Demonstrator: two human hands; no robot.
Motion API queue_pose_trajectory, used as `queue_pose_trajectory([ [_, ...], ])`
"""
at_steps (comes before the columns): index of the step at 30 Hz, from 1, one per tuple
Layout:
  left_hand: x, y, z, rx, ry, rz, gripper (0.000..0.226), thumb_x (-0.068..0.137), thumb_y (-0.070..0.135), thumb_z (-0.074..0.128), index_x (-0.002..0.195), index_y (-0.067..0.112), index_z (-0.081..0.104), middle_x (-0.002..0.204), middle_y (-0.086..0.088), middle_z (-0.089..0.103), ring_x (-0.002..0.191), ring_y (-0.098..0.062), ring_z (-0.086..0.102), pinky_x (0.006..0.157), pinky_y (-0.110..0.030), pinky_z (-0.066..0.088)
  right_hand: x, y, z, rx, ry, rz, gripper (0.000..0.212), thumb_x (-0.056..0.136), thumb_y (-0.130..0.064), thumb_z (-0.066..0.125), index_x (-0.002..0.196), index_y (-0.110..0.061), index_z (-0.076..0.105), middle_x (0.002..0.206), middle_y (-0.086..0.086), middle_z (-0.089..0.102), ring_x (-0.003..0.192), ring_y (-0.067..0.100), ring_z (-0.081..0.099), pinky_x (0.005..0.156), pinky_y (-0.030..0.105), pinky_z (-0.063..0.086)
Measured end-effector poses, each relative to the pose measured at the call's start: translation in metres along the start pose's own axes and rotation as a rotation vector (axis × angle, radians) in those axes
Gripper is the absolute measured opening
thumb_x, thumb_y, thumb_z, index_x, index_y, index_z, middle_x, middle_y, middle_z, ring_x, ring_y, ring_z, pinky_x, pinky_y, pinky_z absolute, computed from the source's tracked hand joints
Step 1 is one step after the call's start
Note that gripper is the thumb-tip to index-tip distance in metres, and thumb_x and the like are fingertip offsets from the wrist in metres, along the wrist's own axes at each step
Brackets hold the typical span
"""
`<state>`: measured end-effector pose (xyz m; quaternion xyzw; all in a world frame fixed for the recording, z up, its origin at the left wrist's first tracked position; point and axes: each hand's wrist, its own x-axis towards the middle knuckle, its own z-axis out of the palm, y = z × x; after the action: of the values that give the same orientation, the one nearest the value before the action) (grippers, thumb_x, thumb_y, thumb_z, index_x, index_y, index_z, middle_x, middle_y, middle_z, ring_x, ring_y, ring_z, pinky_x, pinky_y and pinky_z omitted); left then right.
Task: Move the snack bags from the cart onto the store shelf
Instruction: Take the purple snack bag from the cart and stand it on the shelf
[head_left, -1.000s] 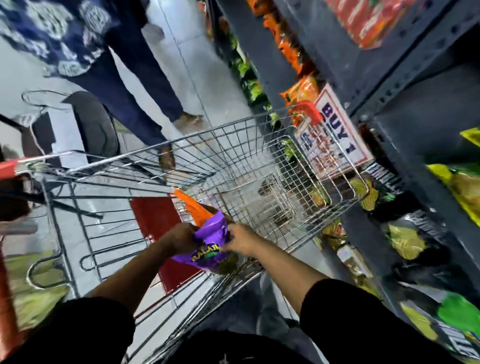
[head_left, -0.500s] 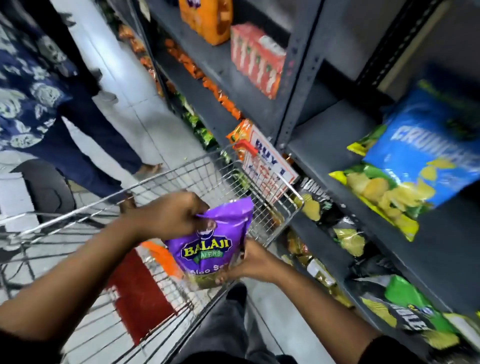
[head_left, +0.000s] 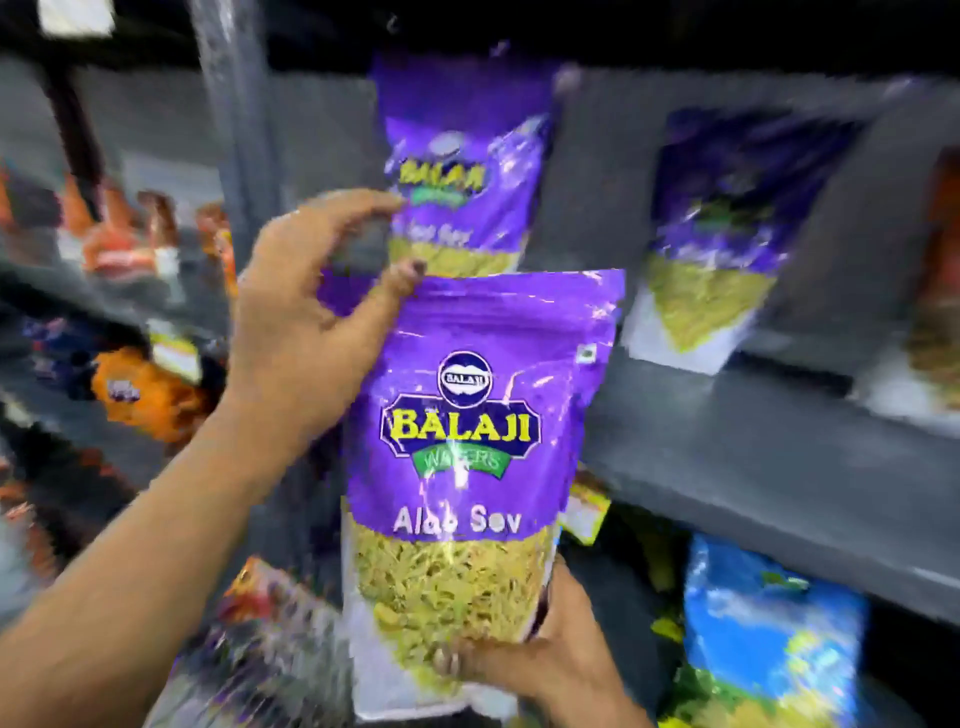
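Two hands hold one purple snack bag upright in front of the grey store shelf. The left hand pinches its top left corner with the thumb, fingers curled loosely above. The right hand cups the bottom right corner from beneath. Two matching purple bags stand on the shelf behind.

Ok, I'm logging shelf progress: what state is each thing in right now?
Held purple bag: upright, sealed, off the shelf.
Left hand: pinching its top corner.
Right hand: gripping its bottom.
Two purple bags: standing on the grey shelf.
Blue bag: one shelf lower.
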<state>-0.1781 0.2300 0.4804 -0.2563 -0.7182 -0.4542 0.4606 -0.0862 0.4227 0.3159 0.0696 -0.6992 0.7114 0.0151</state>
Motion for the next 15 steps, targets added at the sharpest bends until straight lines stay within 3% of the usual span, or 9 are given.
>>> queue_pose_trajectory([
  [2, -0.002, 0.028, 0.019, -0.283, 0.083, -0.02, 0.043, 0.092, 0.029, 0.057, 0.132, 0.015, 0.049, 0.129, 0.002, 0.057, 0.119, -0.017, 0.056, 0.106, -0.045, 0.043, 0.0, -0.026, -0.023, -0.052, 0.104, -0.053, 0.099, 0.046, -0.008, 0.096, 0.133, -0.026, 0.052, 0.122, -0.008, 0.074, 0.115, 0.011, 0.069, 0.105, 0.043, 0.052],
  [4, -0.018, 0.053, 0.041, -0.549, 0.019, -0.08, 0.059, 0.089, 0.042, 0.055, 0.141, 0.02, 0.037, 0.144, 0.002, 0.048, 0.131, -0.016, 0.047, 0.112, -0.05, 0.035, -0.005, -0.052, -0.044, -0.103, 0.203, -0.133, 0.115, 0.03, -0.035, 0.101, 0.132, -0.035, 0.05, 0.125, -0.018, 0.071, 0.118, 0.001, 0.065, 0.111, 0.04, 0.047],
  [5, -0.032, 0.06, 0.05, -0.66, -0.035, -0.143, 0.065, 0.084, 0.054, 0.057, 0.141, 0.03, 0.037, 0.145, 0.005, 0.048, 0.134, -0.016, 0.046, 0.113, -0.051, 0.034, -0.008, -0.065, -0.049, -0.12, 0.245, -0.153, 0.121, 0.025, -0.045, 0.101, 0.134, -0.034, 0.05, 0.127, -0.016, 0.07, 0.12, 0.004, 0.064, 0.111, 0.042, 0.047],
  [7, -0.051, 0.083, 0.08, -0.89, -0.165, -0.283, 0.065, 0.067, 0.07, 0.062, 0.127, 0.052, 0.046, 0.136, 0.016, 0.057, 0.129, -0.01, 0.052, 0.106, -0.043, 0.044, -0.025, -0.093, -0.072, -0.157, 0.334, -0.251, 0.113, 0.033, -0.035, 0.102, 0.135, -0.025, 0.055, 0.125, -0.002, 0.073, 0.118, 0.018, 0.068, 0.104, 0.048, 0.051],
  [8, -0.058, 0.089, 0.093, -0.955, -0.211, -0.357, 0.066, 0.06, 0.074, 0.065, 0.121, 0.052, 0.052, 0.127, 0.019, 0.063, 0.122, -0.006, 0.057, 0.099, -0.036, 0.05, -0.028, -0.103, -0.082, -0.159, 0.359, -0.29, 0.099, 0.042, -0.022, 0.101, 0.131, -0.023, 0.058, 0.121, 0.002, 0.075, 0.114, 0.023, 0.07, 0.1, 0.049, 0.054],
  [10, -0.063, 0.099, 0.12, -0.976, -0.247, -0.405, 0.065, 0.062, 0.071, 0.066, 0.116, 0.037, 0.058, 0.113, 0.02, 0.071, 0.104, 0.005, 0.064, 0.085, -0.017, 0.054, -0.027, -0.123, -0.105, -0.185, 0.401, -0.346, 0.08, 0.051, -0.012, 0.098, 0.123, -0.021, 0.063, 0.116, 0.006, 0.077, 0.11, 0.028, 0.072, 0.096, 0.051, 0.056],
  [12, -0.058, 0.098, 0.142, -0.883, -0.26, -0.418, 0.033, 0.08, 0.052, 0.054, 0.109, 0.035, 0.056, 0.099, 0.037, 0.068, 0.088, 0.024, 0.058, 0.074, 0.003, 0.043, -0.007, -0.126, -0.125, -0.209, 0.429, -0.344, 0.072, 0.055, -0.015, 0.097, 0.12, -0.022, 0.064, 0.115, 0.005, 0.077, 0.11, 0.028, 0.072, 0.098, 0.052, 0.055],
  [13, -0.055, 0.095, 0.151, -0.826, -0.273, -0.437, 0.016, 0.087, 0.04, 0.047, 0.103, 0.038, 0.053, 0.09, 0.047, 0.064, 0.082, 0.032, 0.052, 0.07, 0.009, 0.037, 0.004, -0.125, -0.132, -0.219, 0.433, -0.328, 0.069, 0.057, -0.016, 0.096, 0.119, -0.022, 0.065, 0.115, 0.004, 0.077, 0.11, 0.027, 0.072, 0.099, 0.052, 0.054],
  [15, -0.047, 0.082, 0.172, -0.719, -0.27, -0.477, 0.017, 0.096, 0.026, 0.04, 0.096, 0.042, 0.047, 0.083, 0.044, 0.062, 0.077, 0.036, 0.047, 0.065, 0.012, 0.031, 0.028, -0.119, -0.141, -0.219, 0.418, -0.307, 0.067, 0.061, -0.017, 0.094, 0.12, -0.02, 0.063, 0.117, 0.004, 0.076, 0.111, 0.025, 0.071, 0.101, 0.051, 0.053],
])
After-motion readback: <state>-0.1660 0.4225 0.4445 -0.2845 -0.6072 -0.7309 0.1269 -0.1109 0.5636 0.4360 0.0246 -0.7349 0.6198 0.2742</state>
